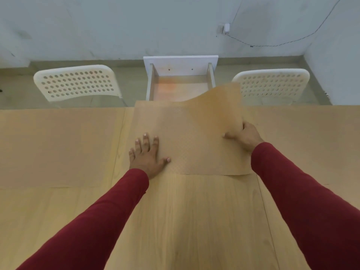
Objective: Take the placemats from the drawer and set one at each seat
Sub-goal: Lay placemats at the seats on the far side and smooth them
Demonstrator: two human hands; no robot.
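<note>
A tan woven placemat (191, 133) lies on the wooden table (185, 221) at the far edge, in front of the open drawer (180, 78). My left hand (147, 155) presses flat on the mat's left side with fingers spread. My right hand (243, 136) grips the mat's right edge, and the far right corner is lifted and curled over the drawer. Another placemat (58, 147) lies flat at the left, by the left chair. A further tan mat (303, 137) seems to lie at the right. The drawer's inside looks bare.
Two white perforated chairs stand across the table, one at the left (77, 82) and one at the right (272, 84), with the white drawer between them. Behind is a pale wall with a socket (224, 29) and a cable.
</note>
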